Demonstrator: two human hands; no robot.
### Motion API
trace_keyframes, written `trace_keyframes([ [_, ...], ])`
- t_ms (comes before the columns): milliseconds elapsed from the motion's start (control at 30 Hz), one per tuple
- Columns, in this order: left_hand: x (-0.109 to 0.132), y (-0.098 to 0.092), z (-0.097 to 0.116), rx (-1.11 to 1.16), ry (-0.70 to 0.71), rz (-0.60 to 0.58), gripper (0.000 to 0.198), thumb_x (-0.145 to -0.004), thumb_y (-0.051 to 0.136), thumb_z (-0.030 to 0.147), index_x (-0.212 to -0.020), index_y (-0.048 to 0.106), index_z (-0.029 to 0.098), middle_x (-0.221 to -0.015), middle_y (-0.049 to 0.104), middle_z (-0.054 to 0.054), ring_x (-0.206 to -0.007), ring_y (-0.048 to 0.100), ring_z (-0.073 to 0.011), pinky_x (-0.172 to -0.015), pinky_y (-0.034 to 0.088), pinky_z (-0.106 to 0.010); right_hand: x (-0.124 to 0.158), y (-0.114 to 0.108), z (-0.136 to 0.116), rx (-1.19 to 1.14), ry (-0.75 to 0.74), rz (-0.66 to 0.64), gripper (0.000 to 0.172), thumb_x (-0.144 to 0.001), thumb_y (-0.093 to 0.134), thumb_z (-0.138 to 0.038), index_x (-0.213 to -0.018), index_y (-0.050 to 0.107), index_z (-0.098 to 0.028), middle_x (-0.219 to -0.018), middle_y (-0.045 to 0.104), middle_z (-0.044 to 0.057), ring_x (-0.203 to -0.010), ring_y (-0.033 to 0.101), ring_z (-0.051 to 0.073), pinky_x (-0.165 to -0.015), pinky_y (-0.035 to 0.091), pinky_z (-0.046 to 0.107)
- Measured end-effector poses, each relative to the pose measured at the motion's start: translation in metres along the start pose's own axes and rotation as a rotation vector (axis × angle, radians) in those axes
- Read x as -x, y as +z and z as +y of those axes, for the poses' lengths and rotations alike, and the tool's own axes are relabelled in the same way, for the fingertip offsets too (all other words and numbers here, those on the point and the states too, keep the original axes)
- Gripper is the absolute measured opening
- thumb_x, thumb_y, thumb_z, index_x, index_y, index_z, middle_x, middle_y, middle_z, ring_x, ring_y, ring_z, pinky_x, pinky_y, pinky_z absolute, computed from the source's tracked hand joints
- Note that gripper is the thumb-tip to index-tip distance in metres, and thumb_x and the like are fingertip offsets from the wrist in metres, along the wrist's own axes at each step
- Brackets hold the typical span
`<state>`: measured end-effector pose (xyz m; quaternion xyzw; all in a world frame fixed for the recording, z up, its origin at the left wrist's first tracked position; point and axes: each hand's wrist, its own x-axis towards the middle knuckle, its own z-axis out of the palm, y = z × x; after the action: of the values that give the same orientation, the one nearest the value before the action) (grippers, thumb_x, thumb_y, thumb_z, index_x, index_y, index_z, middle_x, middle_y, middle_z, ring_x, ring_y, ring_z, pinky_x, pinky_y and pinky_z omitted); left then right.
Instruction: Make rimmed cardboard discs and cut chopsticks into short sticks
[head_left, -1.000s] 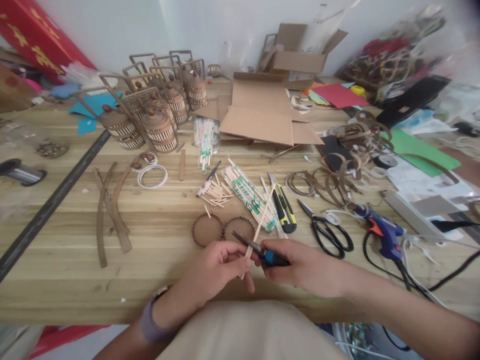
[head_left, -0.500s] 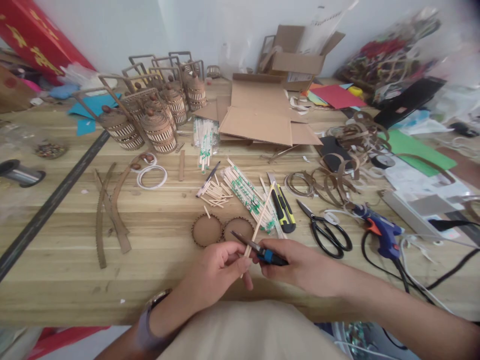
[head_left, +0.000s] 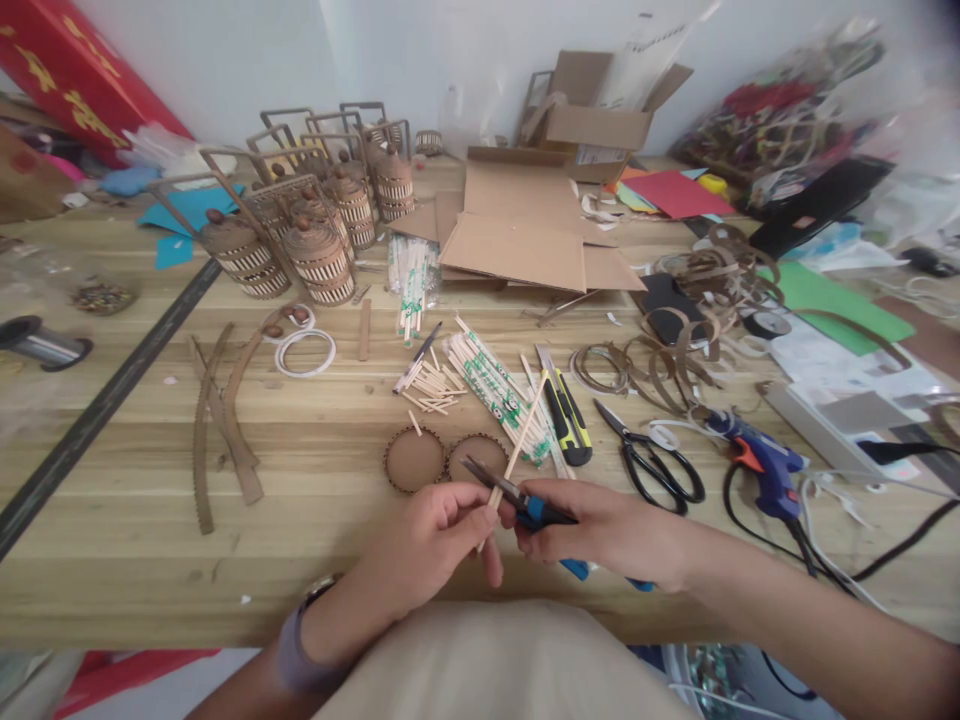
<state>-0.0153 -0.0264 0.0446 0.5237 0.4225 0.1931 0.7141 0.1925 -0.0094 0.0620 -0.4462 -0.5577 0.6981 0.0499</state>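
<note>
Near the table's front edge, my left hand (head_left: 442, 530) pinches a thin wooden stick (head_left: 527, 425) that slants up to the right. My right hand (head_left: 592, 525) is closed round a blue-and-black handled cutting tool (head_left: 536, 510), whose dark blades lie across the stick just above my left fingers. Just beyond my hands are two round cardboard pieces with beaded rims, the left one (head_left: 414, 460) and the right one (head_left: 478, 458), partly covered by the blades. Short cut sticks (head_left: 435, 387) lie behind them, beside wrapped sticks (head_left: 499, 390).
A yellow-black utility knife (head_left: 566, 415), black scissors (head_left: 652, 460) and a blue glue gun (head_left: 769, 470) lie to the right. Small lidded baskets (head_left: 315, 250) stand at the back left, near flattened cardboard (head_left: 517, 240). Curved brown strips (head_left: 217, 430) lie at left.
The tool in my right hand has turned slightly, and its blue lower handle now shows below my hand. The stick's lower end has shifted slightly left.
</note>
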Motion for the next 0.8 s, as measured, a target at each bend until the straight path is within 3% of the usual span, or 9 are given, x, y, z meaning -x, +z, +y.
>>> trace_keyframes([
  [167,0.000,0.001,0.002,0.034,0.002,-0.019,0.031,-0.092,0.046,0.044,-0.080,0.059,0.018,-0.058,0.061,0.000,-0.064,0.057,-0.0160,-0.072,0.041,-0.029,-0.001,0.004,-0.002,0.084,-0.029,0.038,0.014,-0.070,0.055,-0.022,-0.084,0.053,-0.020,-0.076,0.047,-0.003,-0.073,0.042,0.014,-0.067,0.033,0.027],
  [367,-0.002,0.001,-0.002,-0.029,0.010,0.013,0.030,-0.093,0.045,0.041,-0.081,0.059,0.017,-0.059,0.061,0.001,-0.064,0.058,-0.0156,-0.071,0.042,-0.028,-0.006,0.008,0.001,0.186,-0.053,0.095,0.014,-0.077,0.057,-0.032,-0.079,0.049,-0.021,-0.072,0.041,-0.003,-0.068,0.037,0.014,-0.064,0.032,0.027],
  [500,-0.004,0.001,-0.009,-0.069,0.007,0.037,0.028,-0.092,0.046,0.040,-0.083,0.058,0.017,-0.061,0.062,0.001,-0.063,0.057,-0.0149,-0.068,0.041,-0.027,-0.008,0.006,0.003,0.221,-0.061,0.118,0.017,-0.080,0.057,-0.036,-0.081,0.052,-0.019,-0.076,0.045,-0.001,-0.073,0.041,0.015,-0.068,0.034,0.028],
  [800,-0.002,0.001,0.000,-0.037,-0.021,0.019,0.031,-0.092,0.043,0.042,-0.089,0.060,0.016,-0.057,0.061,0.001,-0.063,0.058,-0.0162,-0.071,0.044,-0.028,-0.004,0.002,0.004,0.066,-0.041,0.009,0.014,-0.081,0.057,-0.033,-0.087,0.054,-0.021,-0.079,0.047,-0.002,-0.075,0.043,0.014,-0.065,0.036,0.025],
])
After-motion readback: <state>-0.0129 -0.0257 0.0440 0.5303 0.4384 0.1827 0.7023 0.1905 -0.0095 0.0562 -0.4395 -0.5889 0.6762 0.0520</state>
